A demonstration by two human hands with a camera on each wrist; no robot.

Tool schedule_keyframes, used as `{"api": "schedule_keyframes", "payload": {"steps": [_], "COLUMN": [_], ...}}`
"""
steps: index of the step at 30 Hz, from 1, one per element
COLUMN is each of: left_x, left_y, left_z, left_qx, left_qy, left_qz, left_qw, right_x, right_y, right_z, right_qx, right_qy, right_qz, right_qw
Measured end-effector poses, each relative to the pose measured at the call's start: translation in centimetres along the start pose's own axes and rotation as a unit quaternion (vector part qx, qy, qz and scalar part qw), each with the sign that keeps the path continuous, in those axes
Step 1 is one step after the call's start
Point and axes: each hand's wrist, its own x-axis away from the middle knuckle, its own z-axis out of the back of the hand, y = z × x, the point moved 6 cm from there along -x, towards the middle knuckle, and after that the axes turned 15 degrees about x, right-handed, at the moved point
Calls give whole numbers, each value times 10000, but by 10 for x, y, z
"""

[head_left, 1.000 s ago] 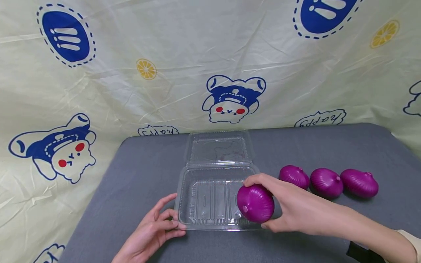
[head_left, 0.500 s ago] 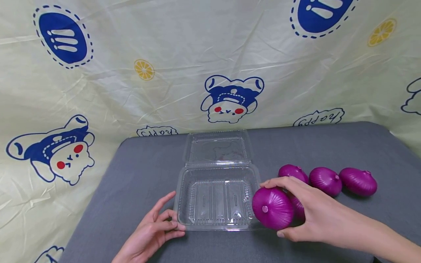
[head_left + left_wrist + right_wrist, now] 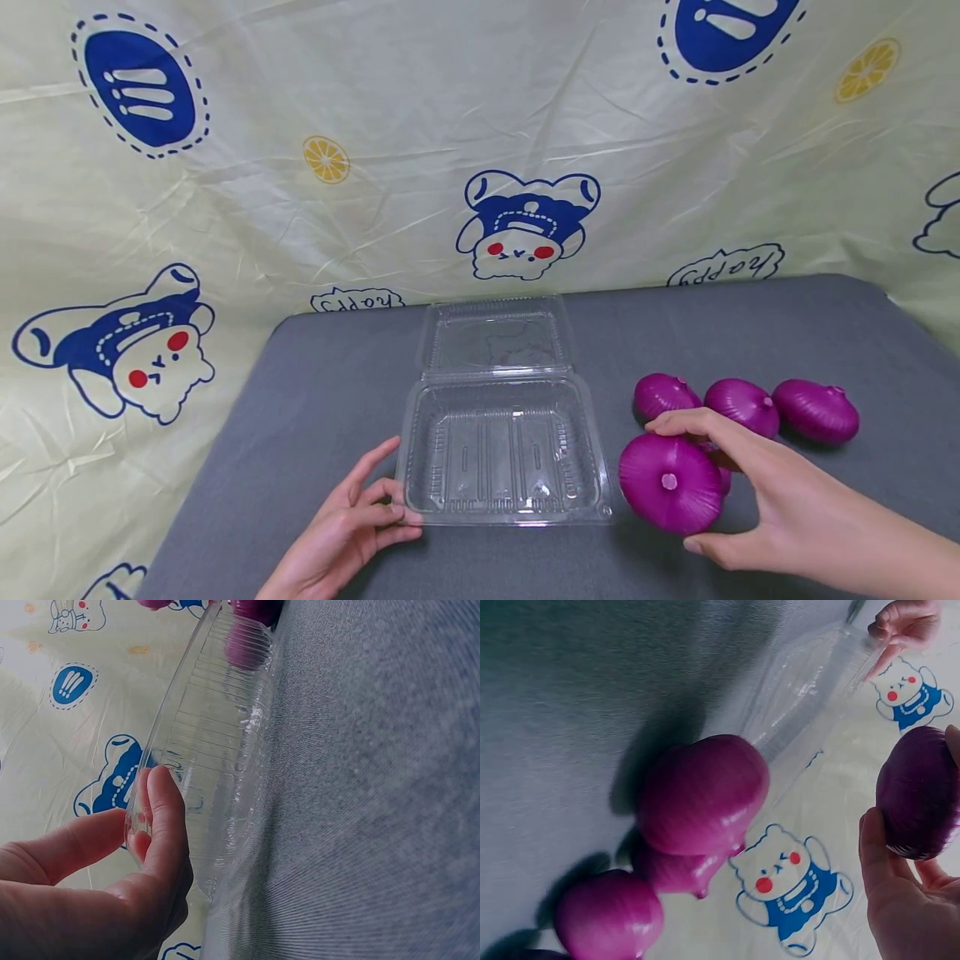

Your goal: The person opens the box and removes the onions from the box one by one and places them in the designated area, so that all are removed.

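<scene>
My right hand (image 3: 780, 508) grips a purple onion (image 3: 670, 483) between thumb and fingers, just right of the clear plastic container (image 3: 598, 467). In the right wrist view this onion (image 3: 919, 791) is held up off the table. Partly hidden behind it in the head view is another purple onion (image 3: 724, 480). At the container's front left corner, my left hand (image 3: 341, 525) pinches the rim. In the left wrist view the left hand's thumb and fingers (image 3: 166, 817) lie on either side of that rim. The container's base holds nothing, and its hinged lid (image 3: 495, 337) lies folded back.
Behind my right hand, three more purple onions stand in a row: left (image 3: 660, 395), middle (image 3: 742, 405) and right (image 3: 819, 412). All lie on a grey cloth-covered table (image 3: 330, 383). A printed pale curtain (image 3: 390, 225) hangs along the back edge.
My right hand has carried the onion rightward, from over the container's right side to beside it. My left hand stays at the container's corner.
</scene>
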Motion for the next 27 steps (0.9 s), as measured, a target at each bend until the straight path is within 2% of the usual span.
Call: {"api": "schedule_keyframes", "payload": {"steps": [2,5,11,15,23,27], "left_x": [0,0,1,1,0,1], "left_y": [-1,-1,0,0,-1,-1], "left_z": [0,0,0,0,0,0], "left_qx": [-1,-18,-35,-71,-61,-77], "left_qy": [-39,-69,-37,-50,-69,-128], "left_qz": [-1,-13,-38,-41,-48,-85], "left_qw": [10000,10000,10000,10000,9999,9999], "right_x": [6,14,29,38,55,62], "right_y": [4,11,31,42,73,94], "right_z": [2,4,4,4,-4,-7], "right_qx": [56,-52,-193,-171,-300,-427], "right_qy": [132,215,323,504,498,483], "right_qz": [99,21,-466,-538,-681,-1115], "right_qw": [9998,9998,9982,9971,9960,9917]}}
